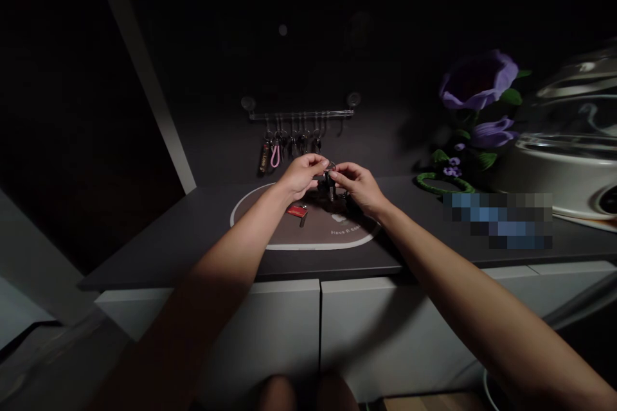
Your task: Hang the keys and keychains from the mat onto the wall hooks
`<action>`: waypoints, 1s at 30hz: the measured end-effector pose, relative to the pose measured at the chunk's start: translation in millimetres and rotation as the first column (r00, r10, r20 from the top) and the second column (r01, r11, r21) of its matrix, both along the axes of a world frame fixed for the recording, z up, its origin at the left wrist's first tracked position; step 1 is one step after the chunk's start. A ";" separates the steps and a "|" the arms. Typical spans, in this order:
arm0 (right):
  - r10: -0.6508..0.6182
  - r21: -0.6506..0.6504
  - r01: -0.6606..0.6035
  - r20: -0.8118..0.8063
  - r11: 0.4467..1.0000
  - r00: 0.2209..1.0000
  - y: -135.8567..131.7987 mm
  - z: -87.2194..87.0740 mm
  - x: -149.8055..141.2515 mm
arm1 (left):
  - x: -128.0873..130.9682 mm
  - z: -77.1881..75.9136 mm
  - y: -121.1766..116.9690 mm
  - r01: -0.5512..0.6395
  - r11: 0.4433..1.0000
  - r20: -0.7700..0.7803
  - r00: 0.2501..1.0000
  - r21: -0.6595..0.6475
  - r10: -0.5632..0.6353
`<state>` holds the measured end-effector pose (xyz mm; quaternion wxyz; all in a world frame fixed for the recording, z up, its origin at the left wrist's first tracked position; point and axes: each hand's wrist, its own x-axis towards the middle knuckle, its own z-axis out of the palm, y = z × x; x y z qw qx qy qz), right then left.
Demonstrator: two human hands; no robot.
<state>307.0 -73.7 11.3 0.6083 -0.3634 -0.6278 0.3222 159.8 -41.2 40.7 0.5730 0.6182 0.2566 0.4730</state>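
Note:
My left hand (304,174) and my right hand (355,185) meet above an oval brown mat (284,237) with a white border. Between them is a bunch of keys (331,190) on a ring, pinched by the fingers of both hands. The keys dangle below my fingertips. On the mat, just under my left wrist, lies a red tag (297,210) with a small metal piece beside it. Something dark rests on the mat partly behind my right hand; I cannot make out what it is.
On the back wall a clear hook rail (301,115) carries several key sets, one with a pink loop (275,156). Purple flowers (479,87) and a large pale appliance (544,170) stand at the right of the dark counter (144,247). White cabinet doors (284,327) are below.

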 end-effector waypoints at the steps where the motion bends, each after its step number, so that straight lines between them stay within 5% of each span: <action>1: -0.008 -0.003 0.008 -0.012 1.000 1.000 0.0 0.5 -0.2 | 0.1 -0.1 -0.2 0.005 1.000 0.006 1.000 0.004 -0.005; 20: -0.077 -0.041 0.073 -0.105 0.996 0.991 6.1 3.8 -10.5 | 0.7 -4.4 10.1 -0.158 0.975 0.019 0.987 0.154 0.157; 30: -0.186 -0.055 0.179 -0.174 0.982 0.967 32.3 20.4 -6.1 | -1.1 -16.5 32.0 -0.344 0.840 -0.161 0.882 0.419 0.442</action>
